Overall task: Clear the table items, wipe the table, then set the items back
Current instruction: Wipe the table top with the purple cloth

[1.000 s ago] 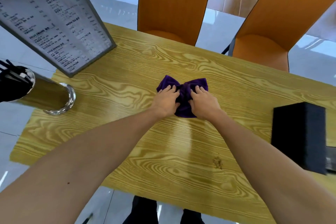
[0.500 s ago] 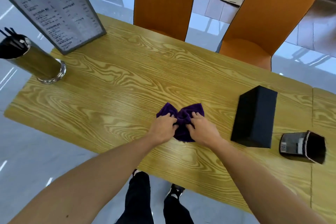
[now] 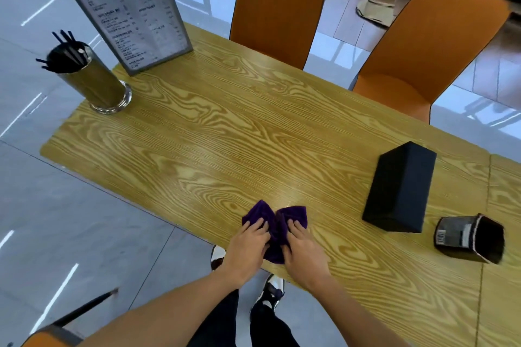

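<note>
A bunched purple cloth [image 3: 275, 220] lies near the front edge of the yellow wood-grain table [image 3: 239, 132]. My left hand [image 3: 248, 251] presses on its left half and my right hand [image 3: 303, 252] on its right half, fingers curled into the fabric. At the table's far left corner stand a grey menu board [image 3: 127, 5] and a metal holder of black straws [image 3: 90, 76]. A black box [image 3: 400, 189] stands upright at the right, with a black cup [image 3: 469, 238] lying on its side just beyond it.
Two orange chairs [image 3: 279, 5] [image 3: 431, 48] face the far side of the table. Another orange chair's corner [image 3: 48, 336] shows at the bottom left. A seam [image 3: 486, 205] joins a second table at the right. My shoes [image 3: 270, 293] stand on the grey tiled floor below.
Both hands have dragged the purple cloth from the table's middle back toward the front edge. The view pulled back, bringing the black box and tipped cup into sight.
</note>
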Demonstrator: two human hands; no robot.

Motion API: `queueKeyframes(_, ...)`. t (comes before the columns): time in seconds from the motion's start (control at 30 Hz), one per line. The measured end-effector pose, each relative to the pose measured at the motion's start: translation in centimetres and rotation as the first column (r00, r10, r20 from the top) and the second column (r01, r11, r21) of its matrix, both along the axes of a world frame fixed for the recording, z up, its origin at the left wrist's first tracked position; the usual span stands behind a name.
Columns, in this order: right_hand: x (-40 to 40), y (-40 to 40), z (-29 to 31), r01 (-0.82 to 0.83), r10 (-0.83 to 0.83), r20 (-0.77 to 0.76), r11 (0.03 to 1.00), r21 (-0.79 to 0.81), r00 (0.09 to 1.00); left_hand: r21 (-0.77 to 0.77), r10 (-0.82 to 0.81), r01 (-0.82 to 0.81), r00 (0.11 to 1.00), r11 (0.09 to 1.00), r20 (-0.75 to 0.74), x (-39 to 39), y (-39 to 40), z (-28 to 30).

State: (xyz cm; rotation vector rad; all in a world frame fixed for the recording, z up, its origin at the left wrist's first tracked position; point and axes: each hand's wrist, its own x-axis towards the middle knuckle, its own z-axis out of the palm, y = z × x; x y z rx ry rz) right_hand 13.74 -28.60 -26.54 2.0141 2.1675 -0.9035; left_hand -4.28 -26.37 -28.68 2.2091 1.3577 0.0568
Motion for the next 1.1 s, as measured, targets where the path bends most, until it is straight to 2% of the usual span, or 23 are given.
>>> queueKeyframes(0.27,-4.8,-3.3,0.7,-0.045,0.044,0.023,0.998,0.052,0.999,-0.022,0.036,-0.035,0.998,0.999,0.055,-5.3,-4.2,0.2)
queueKeyframes(0.4,-7.8,-3.9,0.9,-0.023,0.022,-0.040,0.999,-0.037,0.999,-0.012,0.070,-0.070,0.996,0.997,0.059,-8.3,-5.0,0.0)
queueKeyframes(0.5,-9.9,-3.6,0.8,-0.007,0.005,-0.065,1.000,-0.022,0.998,-0.010,0.108,-0.107,0.993,0.994,0.047,-10.3,-5.3,-0.2)
queueKeyframes(0.63,-12.9,-1.8,1.5,-0.018,0.011,-0.173,0.999,-0.038,0.985,-0.011,0.258,-0.258,0.962,0.966,0.088,-13.3,-5.2,0.4)
queueKeyframes(0.73,-14.7,0.5,2.5,0.081,-0.120,-0.305,0.987,-0.140,0.945,-0.038,0.387,-0.386,0.909,0.922,0.154,-14.3,-3.8,2.1)
queueKeyframes(0.87,-14.3,3.6,4.1,0.267,-0.333,-0.441,0.941,-0.207,0.833,-0.126,0.503,-0.488,0.830,0.864,0.240,-12.4,0.4,4.6)
queueKeyframes(1.1,-5.6,8.0,5.0,0.513,-0.499,-0.381,0.855,-0.073,0.778,-0.224,0.332,-0.279,0.908,0.934,0.255,-4.2,8.4,5.7)
